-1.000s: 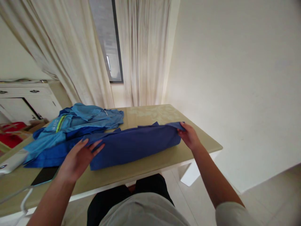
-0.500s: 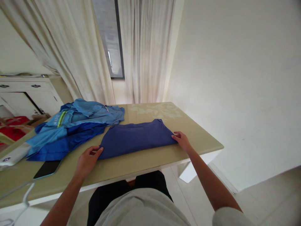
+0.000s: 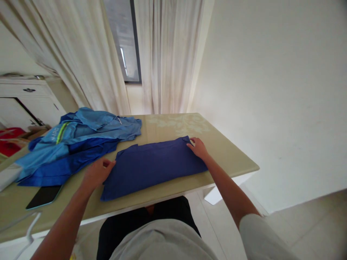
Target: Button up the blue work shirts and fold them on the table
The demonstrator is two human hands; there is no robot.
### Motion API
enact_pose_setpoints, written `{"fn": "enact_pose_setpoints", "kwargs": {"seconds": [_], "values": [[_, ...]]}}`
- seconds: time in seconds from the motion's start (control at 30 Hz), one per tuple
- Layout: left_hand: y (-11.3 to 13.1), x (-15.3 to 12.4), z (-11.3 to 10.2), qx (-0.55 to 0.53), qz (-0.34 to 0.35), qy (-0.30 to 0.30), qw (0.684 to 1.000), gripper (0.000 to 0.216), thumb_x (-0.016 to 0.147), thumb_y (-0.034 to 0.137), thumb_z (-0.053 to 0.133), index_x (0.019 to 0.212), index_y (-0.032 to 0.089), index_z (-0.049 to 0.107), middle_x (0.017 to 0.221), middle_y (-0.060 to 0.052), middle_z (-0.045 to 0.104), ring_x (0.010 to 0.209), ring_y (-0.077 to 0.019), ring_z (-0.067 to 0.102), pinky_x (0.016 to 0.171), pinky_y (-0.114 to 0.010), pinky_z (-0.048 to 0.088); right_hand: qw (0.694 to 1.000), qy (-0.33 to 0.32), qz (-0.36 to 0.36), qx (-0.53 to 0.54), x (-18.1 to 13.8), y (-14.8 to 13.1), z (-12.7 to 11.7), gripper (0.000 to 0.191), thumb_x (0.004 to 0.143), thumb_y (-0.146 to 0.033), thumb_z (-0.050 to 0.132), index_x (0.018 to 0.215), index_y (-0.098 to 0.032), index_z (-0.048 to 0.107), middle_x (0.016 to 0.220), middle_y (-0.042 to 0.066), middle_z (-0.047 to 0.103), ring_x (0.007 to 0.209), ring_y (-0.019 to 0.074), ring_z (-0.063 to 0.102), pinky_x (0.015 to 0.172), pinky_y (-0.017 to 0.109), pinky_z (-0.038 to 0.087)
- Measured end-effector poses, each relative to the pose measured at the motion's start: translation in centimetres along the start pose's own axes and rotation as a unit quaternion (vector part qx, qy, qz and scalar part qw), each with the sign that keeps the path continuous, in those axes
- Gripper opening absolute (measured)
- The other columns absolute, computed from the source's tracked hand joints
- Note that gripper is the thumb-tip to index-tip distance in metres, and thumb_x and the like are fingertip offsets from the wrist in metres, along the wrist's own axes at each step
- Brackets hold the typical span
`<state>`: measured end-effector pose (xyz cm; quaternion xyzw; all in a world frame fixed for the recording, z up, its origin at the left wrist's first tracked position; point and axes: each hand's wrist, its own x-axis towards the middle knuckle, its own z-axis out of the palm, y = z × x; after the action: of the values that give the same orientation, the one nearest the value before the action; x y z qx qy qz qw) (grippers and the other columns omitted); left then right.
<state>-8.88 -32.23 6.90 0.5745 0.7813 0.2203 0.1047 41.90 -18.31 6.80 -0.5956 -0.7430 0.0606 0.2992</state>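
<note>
A dark blue folded garment (image 3: pixel 154 166) lies flat on the beige table (image 3: pixel 222 151) in front of me. My left hand (image 3: pixel 96 172) rests at its left edge, fingers curled onto the cloth's border. My right hand (image 3: pixel 198 147) sits on its far right corner, fingers pinching the fabric's edge. Both arms reach over the table's near edge.
A heap of light and royal blue garments (image 3: pixel 73 142) with a yellow-green stripe lies at the left of the table. A dark phone (image 3: pixel 43 196) lies near the left front edge, beside a white object (image 3: pixel 9 175). Curtains (image 3: pixel 168 54) hang behind; a white cabinet (image 3: pixel 24 97) stands at left.
The dark blue garment was folded over toward me and laid flat. Both hands then moved outward and farther along its left and right edges.
</note>
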Motion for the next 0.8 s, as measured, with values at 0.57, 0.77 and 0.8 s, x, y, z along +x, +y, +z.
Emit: {"fn": "enact_pose_setpoints", "kwargs": {"seconds": [0.57,0.77,0.8], "values": [[10.6,4.2,10.9,0.115,0.097,0.014,0.988,0.066,0.103,0.048,0.032,0.157,0.011,0.044,0.166,-0.021,0.036,0.154,-0.0415,0.029,0.123,-0.065,0.019,0.988,-0.087,-0.121,-0.044,1.7,-9.0,6.8,0.049,0.108,-0.042,0.039,0.147,-0.019,0.059,0.152,0.016,0.056,0.141,0.0287,0.051,0.119,0.047,0.038],[10.8,4.5,10.6,-0.018,0.076,-0.013,0.997,0.060,0.102,0.052,0.033,0.150,0.021,0.052,0.158,-0.017,0.049,0.144,-0.0404,0.044,0.116,-0.066,0.033,0.951,-0.201,-0.234,-0.001,-5.7,-10.8,7.7,0.074,0.098,-0.071,0.047,0.161,-0.033,0.038,0.169,0.005,0.033,0.157,0.0309,0.027,0.127,0.049,0.022],[9.9,4.9,10.1,-0.036,0.078,-0.003,0.996,0.058,0.103,0.052,0.032,0.147,0.021,0.054,0.156,-0.015,0.052,0.143,-0.0381,0.046,0.117,-0.064,0.034,0.941,-0.228,-0.251,0.003,-5.1,-9.4,7.1,0.071,0.100,-0.068,0.046,0.162,-0.035,0.036,0.170,0.004,0.031,0.157,0.0288,0.026,0.128,0.048,0.020]]}}
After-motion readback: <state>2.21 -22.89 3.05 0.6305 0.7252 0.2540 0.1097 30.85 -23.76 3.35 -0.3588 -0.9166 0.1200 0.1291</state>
